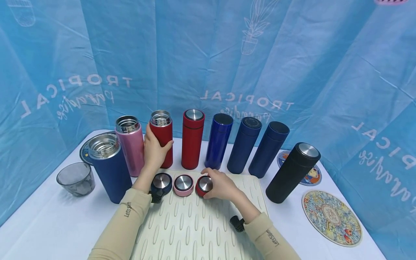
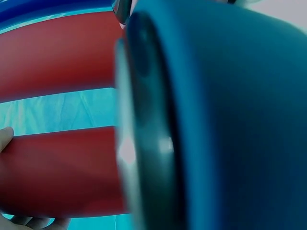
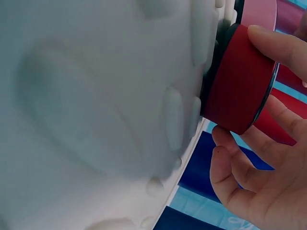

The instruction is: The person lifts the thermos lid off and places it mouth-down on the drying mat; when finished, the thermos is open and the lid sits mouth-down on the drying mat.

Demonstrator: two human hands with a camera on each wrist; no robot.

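An uncapped red bottle (image 1: 164, 133) is gripped by the left hand (image 1: 154, 148), its fingers curled partway round the body, with the thumb laid on the opposite side; the bottle is stood upright on the worktop (image 1: 48, 227), behind the ribbed mat (image 1: 195, 234). A red lid (image 1: 205, 184) is pinched by its sides between the thumb and fingers of the right hand (image 1: 223, 185), parted just as wide as the lid; it is held at the mat's far edge, though whether it is fully rested there cannot be told. Beside it a pink lid (image 1: 183, 183) and a dark blue lid (image 1: 161, 181) are lined up. The red bottle is flanked by an uncapped pink bottle (image 1: 130, 150) and a capped red bottle (image 1: 193, 144).
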